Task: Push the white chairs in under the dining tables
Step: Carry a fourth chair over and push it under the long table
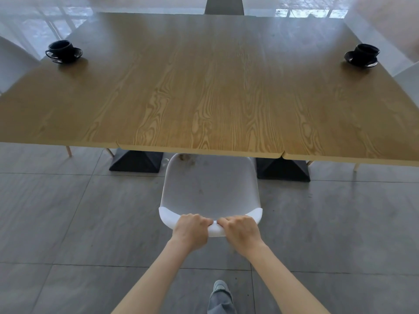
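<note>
A white chair [209,189] stands in front of me at the near edge of the wooden dining table [204,87]. The front of its seat lies under the tabletop; most of the seat and the backrest show. My left hand [191,231] and my right hand [241,232] both grip the top rim of the backrest, side by side, thumbs nearly touching. Another white chair [13,62] shows at the table's left end, and part of one [408,75] at the right end.
Two black cups on saucers sit on the table, one far left [63,51], one far right [362,54]. Black pyramid table bases [136,162] [283,169] flank the chair. A dark chair [224,5] stands at the far side. My foot [221,288] is on the grey tiled floor.
</note>
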Action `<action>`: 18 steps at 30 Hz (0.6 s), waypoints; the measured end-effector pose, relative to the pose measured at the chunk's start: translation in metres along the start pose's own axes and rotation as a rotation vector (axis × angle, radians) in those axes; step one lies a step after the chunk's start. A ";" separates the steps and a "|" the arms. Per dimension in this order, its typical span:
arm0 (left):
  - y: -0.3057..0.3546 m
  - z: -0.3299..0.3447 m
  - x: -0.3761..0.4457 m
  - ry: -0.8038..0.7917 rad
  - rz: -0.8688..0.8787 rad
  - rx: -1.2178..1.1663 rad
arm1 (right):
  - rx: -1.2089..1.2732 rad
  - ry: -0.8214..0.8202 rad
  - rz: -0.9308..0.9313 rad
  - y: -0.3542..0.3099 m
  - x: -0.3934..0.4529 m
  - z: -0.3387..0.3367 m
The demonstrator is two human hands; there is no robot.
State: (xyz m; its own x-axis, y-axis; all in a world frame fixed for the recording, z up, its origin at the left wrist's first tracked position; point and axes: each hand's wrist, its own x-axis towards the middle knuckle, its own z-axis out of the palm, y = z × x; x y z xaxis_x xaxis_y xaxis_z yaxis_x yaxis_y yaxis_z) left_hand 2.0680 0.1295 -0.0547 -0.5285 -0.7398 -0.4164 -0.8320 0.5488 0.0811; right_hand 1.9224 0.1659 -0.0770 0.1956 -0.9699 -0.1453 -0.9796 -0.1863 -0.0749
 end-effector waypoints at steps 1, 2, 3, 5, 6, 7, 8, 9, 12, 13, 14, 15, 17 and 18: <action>-0.002 -0.002 0.007 -0.004 0.001 0.001 | -0.001 -0.003 0.002 0.003 0.006 -0.001; -0.003 -0.004 0.010 -0.002 0.001 0.001 | -0.002 0.000 0.000 0.005 0.010 -0.002; -0.005 -0.007 0.014 0.000 -0.001 -0.001 | -0.001 -0.002 -0.001 0.007 0.015 -0.003; -0.008 -0.010 0.022 -0.001 -0.007 -0.003 | 0.004 -0.008 0.000 0.011 0.024 -0.005; -0.009 -0.012 0.026 -0.001 -0.010 -0.002 | 0.001 -0.009 -0.003 0.013 0.028 -0.006; -0.011 -0.014 0.029 0.001 -0.011 0.000 | -0.002 -0.011 -0.005 0.015 0.032 -0.007; -0.012 -0.017 0.034 0.002 -0.013 0.003 | -0.001 -0.015 -0.009 0.018 0.037 -0.008; -0.014 -0.019 0.036 0.004 -0.015 0.008 | 0.001 -0.016 -0.012 0.019 0.040 -0.009; -0.018 -0.024 0.046 0.007 -0.020 0.013 | 0.014 -0.019 -0.025 0.023 0.050 -0.013; -0.019 -0.025 0.049 0.007 -0.021 0.014 | 0.020 -0.026 -0.024 0.025 0.053 -0.014; -0.019 -0.026 0.051 0.009 -0.022 0.017 | 0.022 -0.030 -0.026 0.026 0.056 -0.015; -0.020 -0.028 0.053 0.009 -0.024 0.020 | 0.029 -0.039 -0.023 0.027 0.058 -0.015; -0.021 -0.030 0.057 0.011 -0.029 0.021 | 0.030 -0.047 -0.016 0.029 0.063 -0.017; -0.022 -0.031 0.059 0.011 -0.033 0.017 | 0.031 -0.052 -0.018 0.030 0.065 -0.017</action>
State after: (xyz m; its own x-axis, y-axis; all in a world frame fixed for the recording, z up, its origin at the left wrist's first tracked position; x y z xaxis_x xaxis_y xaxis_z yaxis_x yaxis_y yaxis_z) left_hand 2.0499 0.0624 -0.0530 -0.5031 -0.7616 -0.4084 -0.8459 0.5307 0.0524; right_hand 1.9052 0.0950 -0.0722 0.2159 -0.9568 -0.1947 -0.9742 -0.1978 -0.1086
